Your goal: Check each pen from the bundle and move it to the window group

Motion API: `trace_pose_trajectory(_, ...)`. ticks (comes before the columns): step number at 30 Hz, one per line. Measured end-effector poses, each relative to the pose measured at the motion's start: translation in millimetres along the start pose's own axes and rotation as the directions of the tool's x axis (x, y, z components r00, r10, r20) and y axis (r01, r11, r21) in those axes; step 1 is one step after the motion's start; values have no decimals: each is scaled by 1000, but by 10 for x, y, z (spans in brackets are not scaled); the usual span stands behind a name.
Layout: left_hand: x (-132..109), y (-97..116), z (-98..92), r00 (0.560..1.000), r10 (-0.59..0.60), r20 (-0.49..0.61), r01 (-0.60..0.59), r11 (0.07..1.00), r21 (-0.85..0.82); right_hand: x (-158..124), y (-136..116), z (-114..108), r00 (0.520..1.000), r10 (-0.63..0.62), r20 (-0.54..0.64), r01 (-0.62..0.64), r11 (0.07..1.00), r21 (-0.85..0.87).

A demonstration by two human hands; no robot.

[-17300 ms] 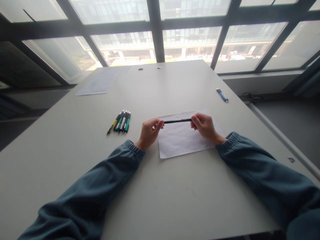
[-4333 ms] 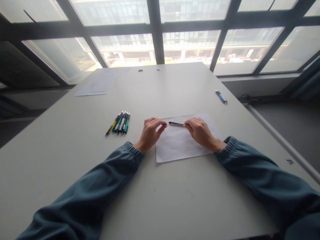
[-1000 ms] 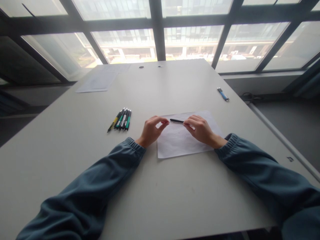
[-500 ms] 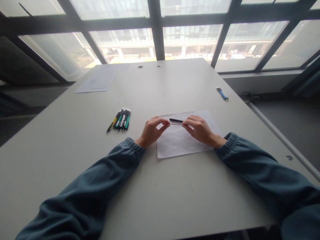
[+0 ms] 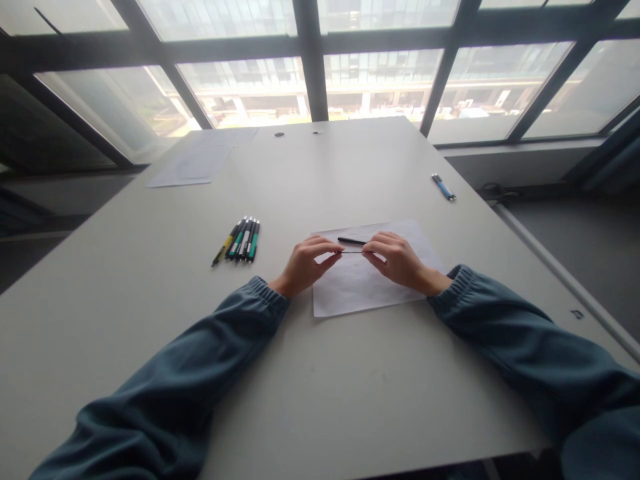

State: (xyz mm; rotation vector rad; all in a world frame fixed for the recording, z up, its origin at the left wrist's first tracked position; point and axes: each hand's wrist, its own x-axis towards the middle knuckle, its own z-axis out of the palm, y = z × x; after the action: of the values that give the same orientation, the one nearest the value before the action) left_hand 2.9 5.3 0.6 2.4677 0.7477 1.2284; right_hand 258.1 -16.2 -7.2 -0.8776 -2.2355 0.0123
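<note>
Between my two hands runs a thin dark pen refill (image 5: 353, 252), held level a little above a white sheet of paper (image 5: 357, 293). My left hand (image 5: 307, 265) pinches one end between thumb and fingertips. At the other end, the thumb and fingers of my right hand (image 5: 399, 261) are closed on it. Just beyond the refill, a black pen barrel (image 5: 351, 241) lies on the sheet; its right end is hidden behind my right hand.
Left of the sheet, several pens (image 5: 244, 241) with green, white and yellow parts lie side by side. Blue pens (image 5: 443, 187) rest near the table's right edge. More paper sheets (image 5: 187, 163) lie at the far left of the white table (image 5: 320, 387), before the windows.
The refill and the fingertips have shifted slightly toward me. My left fingers are a bit straighter and nearer the right hand. The pens and sheet have stayed put.
</note>
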Motion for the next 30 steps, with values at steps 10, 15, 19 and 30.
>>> trace_pose_trajectory(10, -8, 51, 35, 998, 45, 34, -46, 999, 18, 33, -52, -21, 996, -70, 47, 68, 997, 32)
trace_pose_trajectory(15, -7, 49, 37, 992, 69, 104, -79, 993, 88, 27, -48, -10, 992, -100, 74, 96, 994, 54)
trace_pose_trajectory(19, -8, 44, 45, 994, 53, 99, -64, 992, 104, 24, -40, -10, 993, -96, 70, 92, 994, 62)
trace_pose_trajectory(30, -14, 11, 42, 999, 28, 46, -32, 995, 89, 12, -32, 2, 997, 64, -51, -59, 994, 94)
